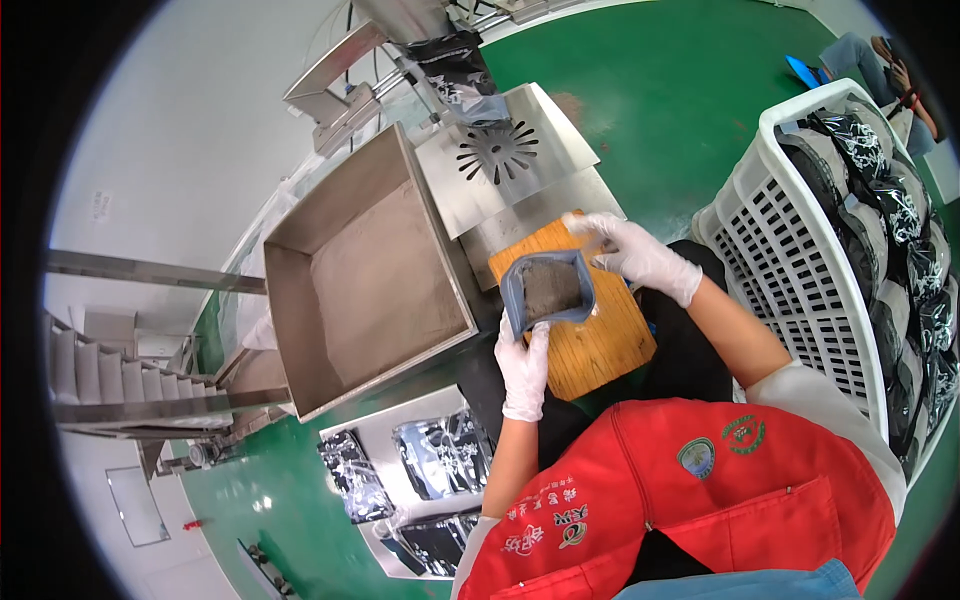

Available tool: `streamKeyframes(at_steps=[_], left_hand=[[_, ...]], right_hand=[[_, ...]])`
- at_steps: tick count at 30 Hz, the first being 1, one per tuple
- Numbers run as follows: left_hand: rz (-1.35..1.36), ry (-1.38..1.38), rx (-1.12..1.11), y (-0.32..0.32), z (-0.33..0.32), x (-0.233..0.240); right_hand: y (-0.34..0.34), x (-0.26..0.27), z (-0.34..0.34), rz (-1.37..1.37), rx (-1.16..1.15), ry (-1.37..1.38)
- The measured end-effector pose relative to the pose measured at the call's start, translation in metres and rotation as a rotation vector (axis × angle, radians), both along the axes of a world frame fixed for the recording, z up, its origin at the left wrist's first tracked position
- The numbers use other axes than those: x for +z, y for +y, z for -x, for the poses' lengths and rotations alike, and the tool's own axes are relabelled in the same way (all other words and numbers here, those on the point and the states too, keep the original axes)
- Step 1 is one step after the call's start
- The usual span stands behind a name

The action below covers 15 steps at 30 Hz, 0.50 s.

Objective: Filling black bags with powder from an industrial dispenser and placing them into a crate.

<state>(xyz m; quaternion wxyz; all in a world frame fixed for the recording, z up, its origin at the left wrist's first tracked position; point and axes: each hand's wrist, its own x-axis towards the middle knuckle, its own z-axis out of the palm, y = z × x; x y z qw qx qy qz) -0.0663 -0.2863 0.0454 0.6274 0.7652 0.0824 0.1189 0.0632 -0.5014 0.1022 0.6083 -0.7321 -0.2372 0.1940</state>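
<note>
A pouch (514,289) with its mouth spread wide stands over an orange-brown wooden board (600,356) in front of me. Grey-brown powder (551,289) shows inside it. My left hand (523,371), in a thin white glove, grips the pouch's near left edge. My right hand (637,253), gloved the same way, hovers just beyond the pouch's right side. Its fingers are apart and slightly blurred, and I see nothing in them. Just left of the board, a deep metal tray (289,281) holds a broad bed of similar powder.
Another black bag (457,79) hangs under a metal machine spout, above a slotted metal plate (496,150). At right, a white plastic basket (795,277) is packed with filled bags. Flat black bags (442,454) lie on a pale surface at lower left. Another person (874,71) sits at upper right.
</note>
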Motion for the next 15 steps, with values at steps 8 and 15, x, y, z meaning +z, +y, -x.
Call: streamKeyframes(at_steps=[8,15], left_hand=[[0.148,-0.036,0.013,0.006,-0.014,0.005],[0.494,-0.131,0.227,0.015,-0.031,0.012]], right_hand=[[0.012,-0.050,-0.028,0.032,0.044,-0.004],[0.028,-0.047,-0.009,-0.443,-0.280,0.152]])
